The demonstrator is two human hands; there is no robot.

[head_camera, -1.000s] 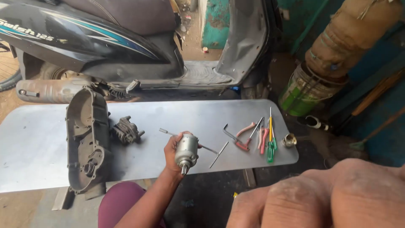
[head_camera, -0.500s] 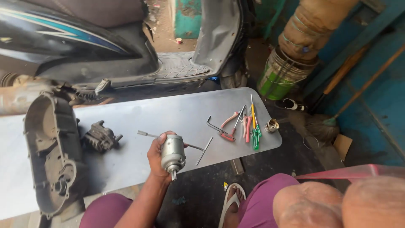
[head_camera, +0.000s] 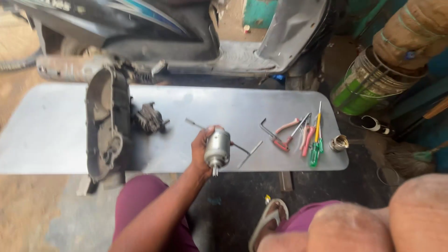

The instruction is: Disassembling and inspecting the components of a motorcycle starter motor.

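Silver-grey metal marks the small cylindrical starter motor (head_camera: 217, 148), which is gripped around its barrel by the left hand (head_camera: 201, 151) and held just above the near edge of a sheet-metal work surface (head_camera: 56, 130), its toothed shaft pointed down toward the person's lap. The fingers are wrapped firmly about the casing. The right hand (head_camera: 373, 219) is seen only as a blurred mass at the lower right corner, close to the camera; whether it is clenched or slack cannot be told.

The motor is judged to be dense and rigid for its size, with a smooth and possibly greasy shell that could slip; the barrel is the safest place to be grasped, while the splined shaft is best left untouched.

On the sheet to the left, a dark, oily crankcase cover (head_camera: 106, 126) is laid lengthwise, with a smaller grimy engine part (head_camera: 149, 119) just beside it. A thin rod (head_camera: 193, 124) lies partly hidden behind the hand. To the right, an angled key (head_camera: 267, 128), red-handled pliers (head_camera: 285, 133), several screwdrivers (head_camera: 316, 140) and a small brass-coloured fitting (head_camera: 339, 143) are grouped near the edge. A scooter (head_camera: 196, 32) is parked behind the sheet, and a green bucket (head_camera: 361, 88) stands at the right. A sandalled foot (head_camera: 270, 221) is seen below.
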